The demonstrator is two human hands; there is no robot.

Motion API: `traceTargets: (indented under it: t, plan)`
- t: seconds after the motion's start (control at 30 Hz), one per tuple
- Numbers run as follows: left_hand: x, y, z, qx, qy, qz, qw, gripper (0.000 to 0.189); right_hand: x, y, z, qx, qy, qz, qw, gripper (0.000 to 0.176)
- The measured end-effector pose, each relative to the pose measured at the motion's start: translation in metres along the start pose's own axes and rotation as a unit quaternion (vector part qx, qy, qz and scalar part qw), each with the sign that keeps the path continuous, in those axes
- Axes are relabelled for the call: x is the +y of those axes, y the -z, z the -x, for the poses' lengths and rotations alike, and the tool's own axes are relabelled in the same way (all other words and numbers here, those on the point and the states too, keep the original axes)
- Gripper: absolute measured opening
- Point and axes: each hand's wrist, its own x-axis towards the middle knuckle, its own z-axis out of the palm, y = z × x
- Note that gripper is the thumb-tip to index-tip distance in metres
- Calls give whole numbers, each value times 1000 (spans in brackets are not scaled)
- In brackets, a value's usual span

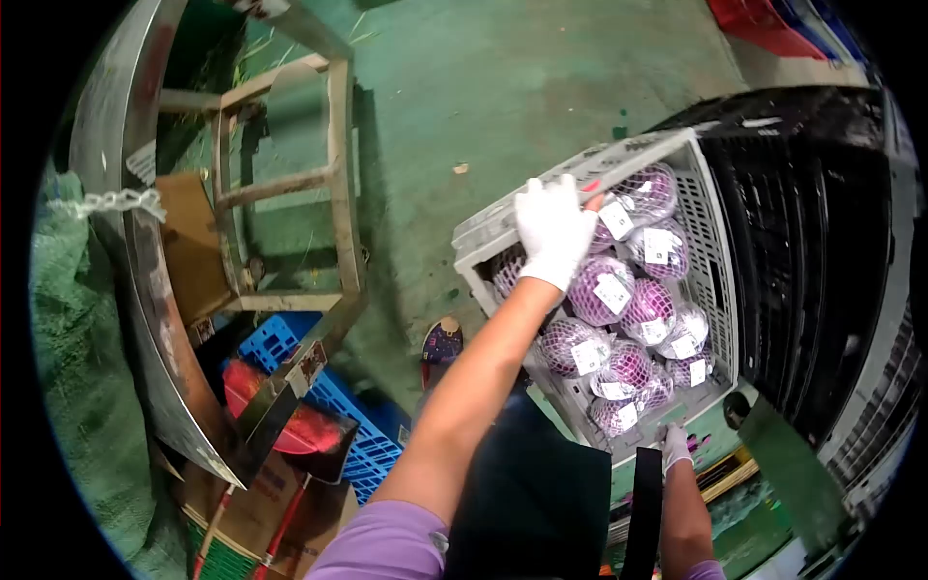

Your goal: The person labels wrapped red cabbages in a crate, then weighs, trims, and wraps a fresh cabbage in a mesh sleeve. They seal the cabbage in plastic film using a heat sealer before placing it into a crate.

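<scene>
The grey crate of netted purple produce hangs tilted in front of the person, its long axis running away from them. The left hand is closed over the crate's far rim and the right hand grips its near rim. A black stack stands just right of the crate.

Grey perforated plastic crate, cloth gloves
</scene>
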Motion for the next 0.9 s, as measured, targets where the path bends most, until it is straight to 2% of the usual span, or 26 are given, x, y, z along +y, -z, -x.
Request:
traceTargets:
  t: [0.1, 0.13, 0.17, 0.23, 0.27, 0.43, 0.5, 0.53, 0.57, 0.63, 0.67, 0.7, 0.73, 0.77, 0.8, 0.83, 0.87, 0.9]
  plan:
    - [-4, 1, 1, 2, -1, -6, 1000, 42, 3, -9, 1, 45, 12, 37, 998, 19]
    - [-5, 2, 1, 3, -4, -1, 1000, 44, 1, -1, -12, 44, -1, 99, 994, 20]
    - [-6, 1, 1, 13, -10, -4, 1000, 45, 4, 3, -22, 46, 2, 105, 993, 20]
    - [-8, 1, 0, -9, -18, 14, 1000, 44, 5, 4, -26, 80, 35, 171, 981, 22]
    - [-10, 3, 1, -10, -17, 11, 1000, 44, 8, 4, -28, 94, 13, 227, 969, 26]
    - [-15, 8, 3, -26, -29, 25, 999, 43, 29, 8, -16, 87, 79, 257, 959, 34]
    - [-17, 21, 6, -83, -14, 29, 996, 43, 32, -4, 10, 97, 120, 416, 896, 39]
    - [-16, 24, 4, -93, -20, 23, 995, 43, 36, -7, 8, 74, 116, 295, 946, 45]
    - [-16, 24, 1, -101, -25, 15, 994, 44, 52, -3, -16, 75, 119, 285, 948, 45]
    - [-18, 23, 0, -88, -44, 28, 995, 44, 88, 19, -71, 113, 252, 320, 907, 37]
    - [-19, 21, 0, -76, -55, 32, 995, 45, 83, 22, -71, 65, 203, 333, 918, 42]
    - [-19, 20, 0, -81, -58, 24, 995, 45, 72, 20, -51, 66, 199, 330, 920, 42]
    - [-20, 19, 0, -63, -66, 18, 996, 45, 57, 10, -16, 35, 149, 321, 935, 43]
    - [-20, 20, 0, -46, -75, 13, 996, 45, 57, 2, 12, 3, 97, 310, 946, 45]
    - [-18, 25, -1, -59, -73, 20, 995, 44, 76, -3, 27, 4, 92, 305, 948, 45]
    - [-16, 30, -2, -123, -52, -1, 991, 47, 102, -3, 33, -6, 177, 282, 943, 42]
    - [-18, 26, -2, -109, -60, -8, 992, 48, 123, -5, 45, -14, 260, 254, 931, 39]
    - [-20, 19, -1, -96, -70, -15, 993, 48, 136, -10, 71, -10, 254, 241, 937, 39]
